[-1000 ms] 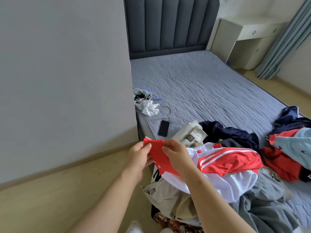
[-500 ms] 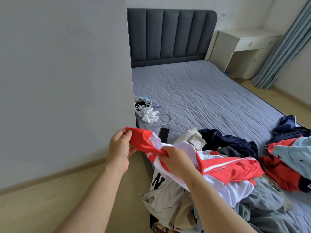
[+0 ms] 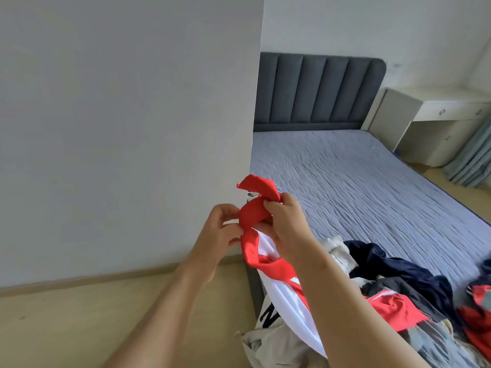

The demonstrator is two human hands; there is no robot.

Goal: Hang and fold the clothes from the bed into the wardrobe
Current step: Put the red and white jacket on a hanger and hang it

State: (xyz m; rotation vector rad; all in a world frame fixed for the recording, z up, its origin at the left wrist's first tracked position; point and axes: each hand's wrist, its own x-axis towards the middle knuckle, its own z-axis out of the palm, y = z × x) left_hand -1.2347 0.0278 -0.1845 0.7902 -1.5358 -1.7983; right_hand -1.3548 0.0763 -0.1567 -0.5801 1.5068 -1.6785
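The red-and-white shirt (image 3: pixel 276 274) has come up since a moment ago. Its red end, which was stretched low, is now bunched high between the left hand (image 3: pixel 220 229) and right hand (image 3: pixel 288 229), and both pinch it. The white body trails down to the pile of clothes (image 3: pixel 398 304) on the bed (image 3: pixel 358 181) — probably a sleeve is being found before hanging.

Two hands show, the left hand (image 3: pixel 220 229) and the right hand (image 3: pixel 287 227), with one red and white shirt (image 3: pixel 281 285) between them. There is one bed (image 3: pixel 358 181) with one padded headboard (image 3: pixel 318 91), one white desk (image 3: pixel 430 112) and one blue curtain (image 3: pixel 473 160). In the one heap of clothes (image 3: pixel 425 330), one navy garment (image 3: pixel 398 269) and one beige garment (image 3: pixel 271 338) can be told apart; the rest overlap too much to count.
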